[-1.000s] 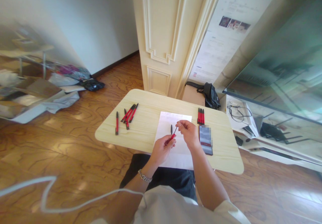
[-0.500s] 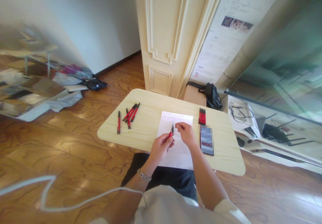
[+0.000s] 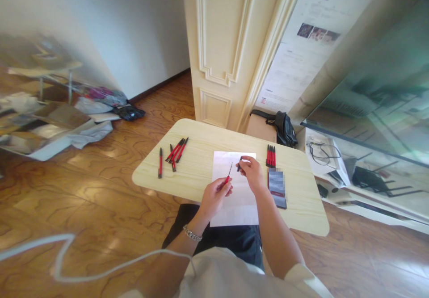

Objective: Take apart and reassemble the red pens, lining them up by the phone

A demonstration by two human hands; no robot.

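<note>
Pinching the pen [image 3: 228,178] in my left hand [image 3: 216,194] over the paper [image 3: 234,211], refill [image 3: 230,169] poking out; right hand [image 3: 254,174] fingers closed on the black tip [image 3: 239,164]. Loosen that pinch and it could roll off the desk [image 3: 197,177].

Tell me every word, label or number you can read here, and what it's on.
None is readable.
Wall poster: print and photos, too small to read.
Dark flat pack on the table: face blurred.
White sheet: no writing shows.
Red pens, the pen barrel in the left hand, the dark tip in the right hand: no print visible.
</note>
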